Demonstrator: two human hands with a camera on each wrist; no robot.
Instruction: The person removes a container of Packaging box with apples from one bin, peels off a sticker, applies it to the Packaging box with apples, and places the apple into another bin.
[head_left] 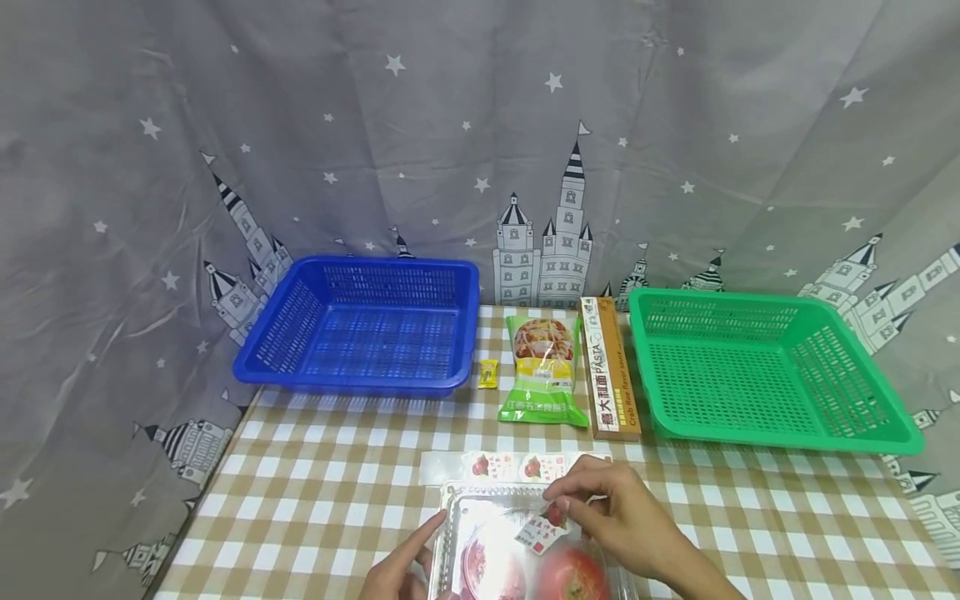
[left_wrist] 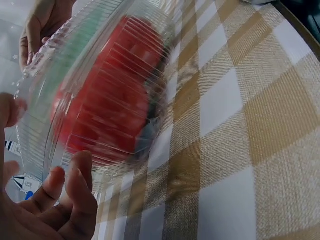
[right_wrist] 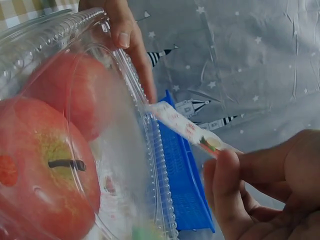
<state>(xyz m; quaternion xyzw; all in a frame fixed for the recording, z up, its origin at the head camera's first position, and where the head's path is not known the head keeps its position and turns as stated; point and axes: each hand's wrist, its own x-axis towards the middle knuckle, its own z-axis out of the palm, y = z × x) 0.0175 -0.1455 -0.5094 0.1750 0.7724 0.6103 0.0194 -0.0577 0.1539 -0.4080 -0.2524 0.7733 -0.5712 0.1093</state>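
A clear plastic clamshell box (head_left: pixel 471 506) sits at the table's near edge, its lid down over red apples (right_wrist: pixel 47 165). My left hand (head_left: pixel 401 567) grips the box's left side, thumb over the rim and fingers along the edge, as the left wrist view (left_wrist: pixel 55 200) also has it. Between thumb and forefinger, my right hand (head_left: pixel 615 508) pinches a small sticker label (head_left: pixel 542 533) printed with a red fruit and red characters. The label hangs slanted above the lid. Just behind the box lies a backing strip (head_left: pixel 450 468) bearing more such labels, partly covered by the right hand.
A blue basket (head_left: pixel 360 383) stands at the back left and a green basket (head_left: pixel 780 437) at the back right. Between them lie a small yellow packet (head_left: pixel 488 374), a green food bag (head_left: pixel 542 387) and a pasta box (head_left: pixel 611 371). A grey curtain (head_left: pixel 420 150) hangs behind the checked tablecloth (head_left: pixel 300 500).
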